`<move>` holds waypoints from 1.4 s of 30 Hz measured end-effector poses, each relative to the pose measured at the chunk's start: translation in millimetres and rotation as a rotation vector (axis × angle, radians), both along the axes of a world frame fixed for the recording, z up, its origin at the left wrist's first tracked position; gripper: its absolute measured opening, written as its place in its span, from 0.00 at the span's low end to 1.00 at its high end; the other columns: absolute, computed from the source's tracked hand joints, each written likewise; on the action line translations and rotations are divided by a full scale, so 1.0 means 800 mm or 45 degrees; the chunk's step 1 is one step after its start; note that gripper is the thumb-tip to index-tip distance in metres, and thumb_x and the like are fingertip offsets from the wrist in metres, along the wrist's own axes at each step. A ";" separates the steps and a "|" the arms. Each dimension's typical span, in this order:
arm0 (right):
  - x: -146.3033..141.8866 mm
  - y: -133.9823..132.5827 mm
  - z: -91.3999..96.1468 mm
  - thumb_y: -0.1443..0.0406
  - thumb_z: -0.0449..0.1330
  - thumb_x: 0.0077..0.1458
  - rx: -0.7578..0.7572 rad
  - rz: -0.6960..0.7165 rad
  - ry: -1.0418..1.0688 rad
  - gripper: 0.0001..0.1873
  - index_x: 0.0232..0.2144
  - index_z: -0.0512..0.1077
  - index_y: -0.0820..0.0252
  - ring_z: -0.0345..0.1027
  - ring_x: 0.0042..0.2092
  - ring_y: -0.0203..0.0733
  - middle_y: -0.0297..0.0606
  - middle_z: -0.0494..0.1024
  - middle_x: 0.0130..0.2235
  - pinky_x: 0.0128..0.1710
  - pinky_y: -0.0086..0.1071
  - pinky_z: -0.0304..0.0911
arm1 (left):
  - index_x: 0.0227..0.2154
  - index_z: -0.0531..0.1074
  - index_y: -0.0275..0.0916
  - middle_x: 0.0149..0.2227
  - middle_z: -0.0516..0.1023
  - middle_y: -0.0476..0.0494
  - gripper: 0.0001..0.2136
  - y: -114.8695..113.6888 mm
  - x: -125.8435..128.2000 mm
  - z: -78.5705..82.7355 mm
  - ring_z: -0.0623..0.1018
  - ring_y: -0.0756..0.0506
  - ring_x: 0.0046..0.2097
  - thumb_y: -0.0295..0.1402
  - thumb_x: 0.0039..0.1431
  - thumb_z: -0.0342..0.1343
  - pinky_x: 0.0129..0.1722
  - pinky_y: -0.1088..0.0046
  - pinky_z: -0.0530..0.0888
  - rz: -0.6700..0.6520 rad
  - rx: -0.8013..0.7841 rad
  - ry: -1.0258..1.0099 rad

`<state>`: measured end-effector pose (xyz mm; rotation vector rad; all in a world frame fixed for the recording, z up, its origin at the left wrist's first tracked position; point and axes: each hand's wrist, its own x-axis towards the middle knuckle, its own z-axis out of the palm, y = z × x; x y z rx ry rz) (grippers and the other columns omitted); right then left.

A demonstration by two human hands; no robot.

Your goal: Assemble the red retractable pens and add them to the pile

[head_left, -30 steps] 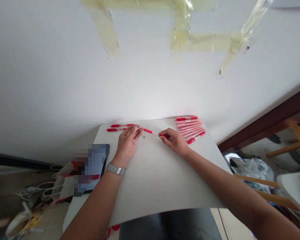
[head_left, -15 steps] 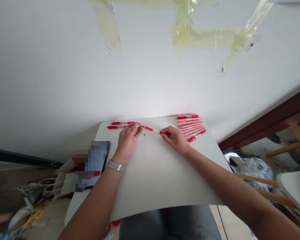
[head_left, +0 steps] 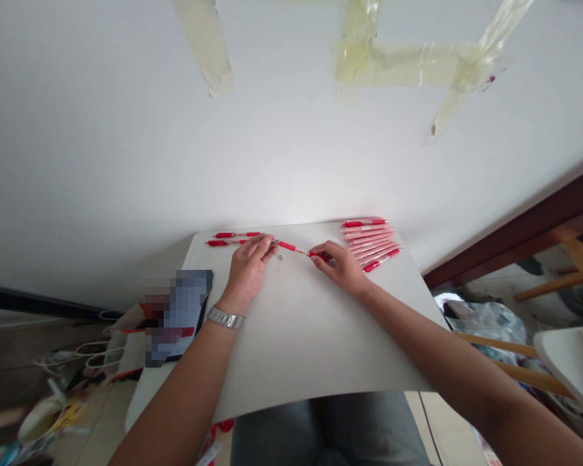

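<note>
A red pen (head_left: 287,246) is held slightly tilted above the table, between my two hands. My right hand (head_left: 337,263) is closed round its red right end. My left hand (head_left: 250,262), with a metal watch on its wrist, pinches a small silvery pen tip (head_left: 274,242) against the pen's left end. Whether the two parts are joined, I cannot tell. Just right of the left fingertips a small clear-grey piece (head_left: 280,257) shows near the tabletop. Beyond my left hand lie two red pens (head_left: 237,235), the nearer one partly hidden by the fingers.
A row of several red pens (head_left: 369,241) lies at the table's back right. On the left edge of the white table (head_left: 291,336) rests a blurred-out tablet or phone (head_left: 187,310). Behind stands a taped white wall (head_left: 282,142). A wooden chair (head_left: 529,375) is at right.
My left fingers have brought the pen tip up to the pen's left end, closing the small gap between them. My right hand keeps its hold. The view has shifted slightly.
</note>
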<state>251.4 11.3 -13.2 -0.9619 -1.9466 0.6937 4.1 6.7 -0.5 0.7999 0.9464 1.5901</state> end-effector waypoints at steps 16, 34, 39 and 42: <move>0.000 0.000 0.000 0.53 0.59 0.72 -0.018 0.011 -0.004 0.15 0.45 0.79 0.55 0.71 0.37 0.41 0.41 0.80 0.40 0.39 0.35 0.68 | 0.38 0.83 0.39 0.44 0.85 0.41 0.16 -0.001 0.001 -0.004 0.84 0.45 0.45 0.40 0.50 0.78 0.53 0.62 0.81 -0.033 0.031 0.070; 0.000 0.000 -0.004 0.52 0.58 0.73 -0.042 0.017 0.018 0.15 0.47 0.78 0.54 0.73 0.39 0.42 0.41 0.81 0.42 0.40 0.37 0.69 | 0.38 0.85 0.40 0.47 0.85 0.40 0.15 -0.005 0.005 -0.002 0.84 0.43 0.47 0.41 0.51 0.78 0.56 0.59 0.81 -0.085 0.086 0.158; -0.001 0.000 -0.003 0.51 0.57 0.73 -0.062 0.001 0.026 0.16 0.47 0.77 0.54 0.73 0.39 0.42 0.40 0.81 0.41 0.40 0.37 0.69 | 0.42 0.84 0.40 0.47 0.85 0.38 0.15 -0.006 -0.002 -0.004 0.85 0.42 0.47 0.44 0.57 0.74 0.56 0.60 0.80 -0.008 0.144 0.293; -0.001 -0.001 -0.002 0.51 0.57 0.73 -0.065 0.004 0.029 0.16 0.47 0.77 0.55 0.74 0.39 0.42 0.40 0.81 0.41 0.41 0.37 0.69 | 0.43 0.83 0.40 0.48 0.85 0.38 0.15 -0.005 -0.010 -0.006 0.84 0.41 0.49 0.44 0.61 0.71 0.55 0.62 0.79 0.050 0.185 0.524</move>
